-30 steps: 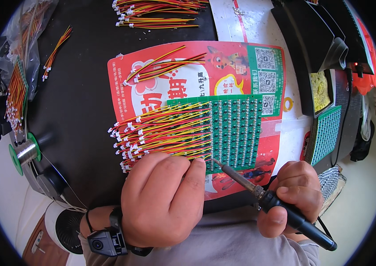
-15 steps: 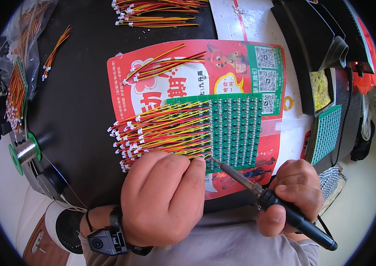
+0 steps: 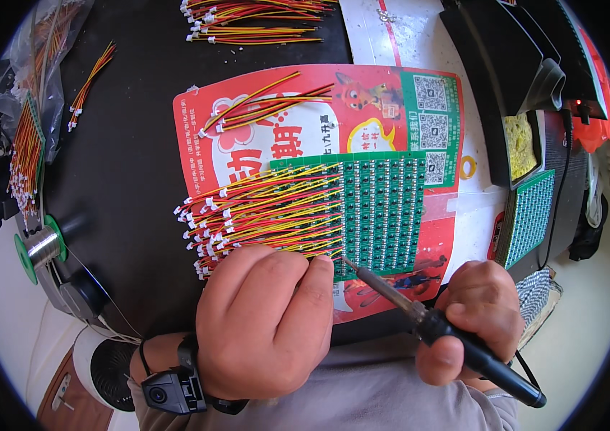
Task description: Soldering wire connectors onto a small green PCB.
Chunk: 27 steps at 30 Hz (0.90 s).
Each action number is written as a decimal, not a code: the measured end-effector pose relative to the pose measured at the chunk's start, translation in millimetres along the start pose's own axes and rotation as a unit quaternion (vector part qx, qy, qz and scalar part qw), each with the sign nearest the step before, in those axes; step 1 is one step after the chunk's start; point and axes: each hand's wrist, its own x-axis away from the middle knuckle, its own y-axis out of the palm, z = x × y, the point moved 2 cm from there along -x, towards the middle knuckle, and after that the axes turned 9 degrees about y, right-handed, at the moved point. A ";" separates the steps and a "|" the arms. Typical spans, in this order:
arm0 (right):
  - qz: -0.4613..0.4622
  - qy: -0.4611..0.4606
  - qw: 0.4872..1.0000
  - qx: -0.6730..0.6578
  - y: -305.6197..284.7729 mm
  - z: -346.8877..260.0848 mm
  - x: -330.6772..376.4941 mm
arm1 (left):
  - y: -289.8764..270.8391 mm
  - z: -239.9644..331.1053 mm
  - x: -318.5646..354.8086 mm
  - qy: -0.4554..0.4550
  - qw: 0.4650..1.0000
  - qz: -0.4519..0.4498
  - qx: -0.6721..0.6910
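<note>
A green circuit board panel (image 3: 384,215) lies mid-table, with rows of small dark parts. Red, yellow and black wires (image 3: 276,208) with white plugs (image 3: 208,205) run across its left half, their ends reaching a column of pads. My left hand (image 3: 265,316) is closed at the panel's lower left, fingertips down by the lowest wires; what they pinch is hidden. A black soldering iron (image 3: 463,341) is gripped in my right hand (image 3: 481,309), pointing up and left. Its tip is at the panel's lower pads, just right of my left fingertips.
Under the panel lies a red printed sheet (image 3: 190,144) with loose wires (image 3: 269,108) on it. Wire bundles (image 3: 262,21) lie at the back. A solder spool (image 3: 43,248) and bagged wires (image 3: 28,144) are left. Right stand stacked boards (image 3: 531,219) and yellow sponge material (image 3: 520,147).
The soldering iron's tip has shifted very slightly left and down along the pads. My left hand and the panel stay in place.
</note>
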 end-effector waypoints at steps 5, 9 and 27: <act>0.016 -0.006 1.000 -0.015 -3.8 1.5 0.2 | 4.1 -2.1 -0.2 0.005 1.000 0.007 0.010; 0.027 -0.008 1.000 -0.009 -1.3 0.9 0.7 | 3.1 -1.3 0.2 0.003 1.000 0.010 0.004; 0.053 0.009 0.998 0.036 -8.7 -1.3 10.4 | -32.2 -14.7 -13.6 -0.043 0.994 0.080 -0.065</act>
